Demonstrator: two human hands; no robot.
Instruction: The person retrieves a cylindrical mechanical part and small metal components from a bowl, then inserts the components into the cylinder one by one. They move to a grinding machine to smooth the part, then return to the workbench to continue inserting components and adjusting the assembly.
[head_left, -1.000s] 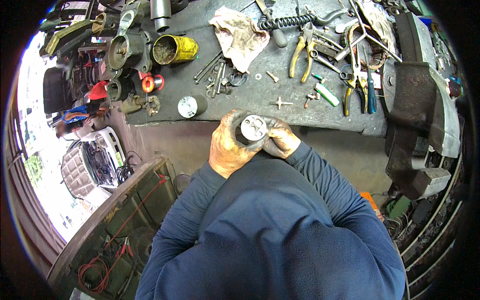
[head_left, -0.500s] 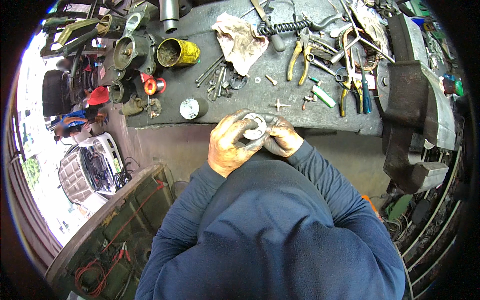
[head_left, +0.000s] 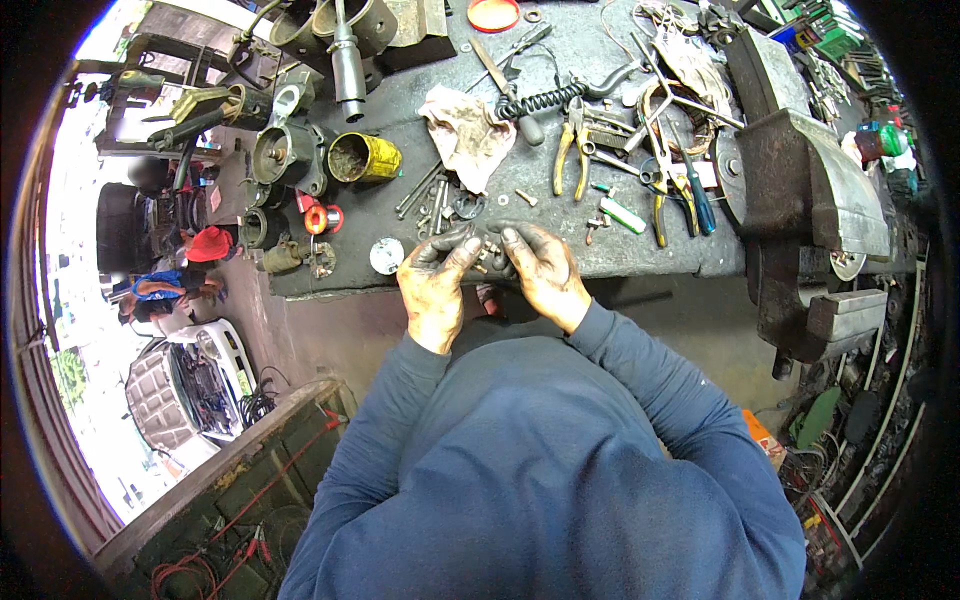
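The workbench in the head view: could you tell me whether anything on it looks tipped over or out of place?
Yes: the yellow can lies on its side, open mouth facing left, beside a crumpled rag and loose bolts.

A yellow tin can [head_left: 365,157] lies open on its side, up-left of the hands. A small white-and-green tube [head_left: 622,214] lies just right of them.

The part [head_left: 487,255] is small, dark and made of metal. It sits between the two dirty hands, mostly hidden by the fingers, so its shape is hard to tell. Only a bit of it shows, with some small light pieces on top. It is held up at the near edge of the bench [head_left: 640,255], just beside a round white disc [head_left: 386,256].
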